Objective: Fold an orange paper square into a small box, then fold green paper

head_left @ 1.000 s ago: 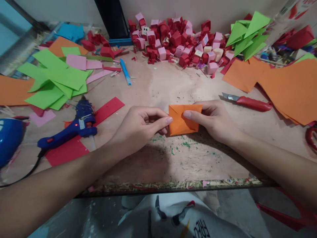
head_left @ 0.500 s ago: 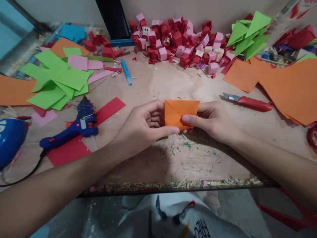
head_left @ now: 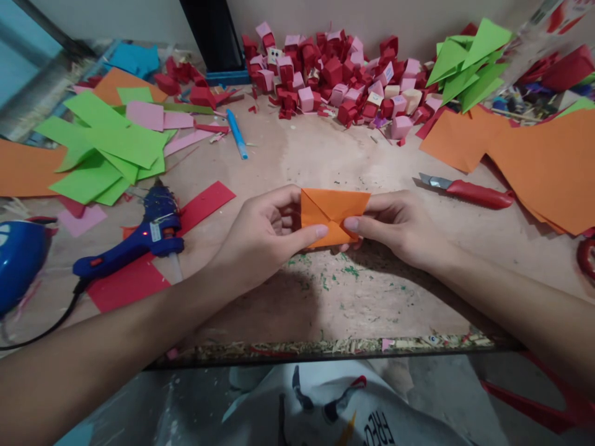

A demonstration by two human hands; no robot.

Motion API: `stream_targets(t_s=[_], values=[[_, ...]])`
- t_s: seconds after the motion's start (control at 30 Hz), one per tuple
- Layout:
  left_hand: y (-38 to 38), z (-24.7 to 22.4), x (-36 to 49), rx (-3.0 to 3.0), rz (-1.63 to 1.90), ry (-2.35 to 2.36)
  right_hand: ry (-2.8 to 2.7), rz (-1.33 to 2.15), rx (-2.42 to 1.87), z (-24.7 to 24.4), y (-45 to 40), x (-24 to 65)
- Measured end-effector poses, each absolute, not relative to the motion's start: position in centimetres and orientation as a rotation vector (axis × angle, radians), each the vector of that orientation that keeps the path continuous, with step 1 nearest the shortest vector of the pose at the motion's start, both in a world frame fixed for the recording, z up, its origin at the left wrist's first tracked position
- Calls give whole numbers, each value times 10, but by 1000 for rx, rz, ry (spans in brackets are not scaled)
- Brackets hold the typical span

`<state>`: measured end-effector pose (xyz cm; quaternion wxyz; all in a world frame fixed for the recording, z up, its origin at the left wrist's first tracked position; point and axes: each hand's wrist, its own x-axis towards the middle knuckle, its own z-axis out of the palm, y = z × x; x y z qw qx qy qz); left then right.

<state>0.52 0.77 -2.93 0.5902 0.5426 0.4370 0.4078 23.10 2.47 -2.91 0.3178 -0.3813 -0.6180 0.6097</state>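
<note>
A small folded orange paper (head_left: 332, 210), with creases meeting near its middle, is held up above the tabletop between both hands. My left hand (head_left: 272, 226) pinches its left side, thumb flat on the front and fingers curled behind. At the right side my right hand (head_left: 395, 226) grips it too, the thumb tip pressing close to where the folds meet. Most of the fingers behind the paper are hidden.
To the left lie a blue glue gun (head_left: 153, 226) on red paper and a pile of green paper pieces (head_left: 111, 145). A red-handled utility knife (head_left: 474, 191) and orange sheets (head_left: 548, 164) lie right. Small red and pink paper figures (head_left: 334, 80) crowd the back, near a blue pen (head_left: 237, 133).
The orange paper has shifted slightly left in my hands. My left thumb has moved up and left, from the lower edge onto the paper's front.
</note>
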Motion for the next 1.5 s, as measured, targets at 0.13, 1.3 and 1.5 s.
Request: stream_targets(t_s=[0.13, 1.3, 1.5], values=[[8, -31, 5, 1296, 975, 1037, -1632, 1572, -1072, -30, 24, 231], [5, -21, 3, 1231, 827, 1000, -1690, 1460, -1048, -30, 19, 231], [4, -26, 3, 1354, 994, 1027, -1608, 1549, -1050, -27, 22, 233]])
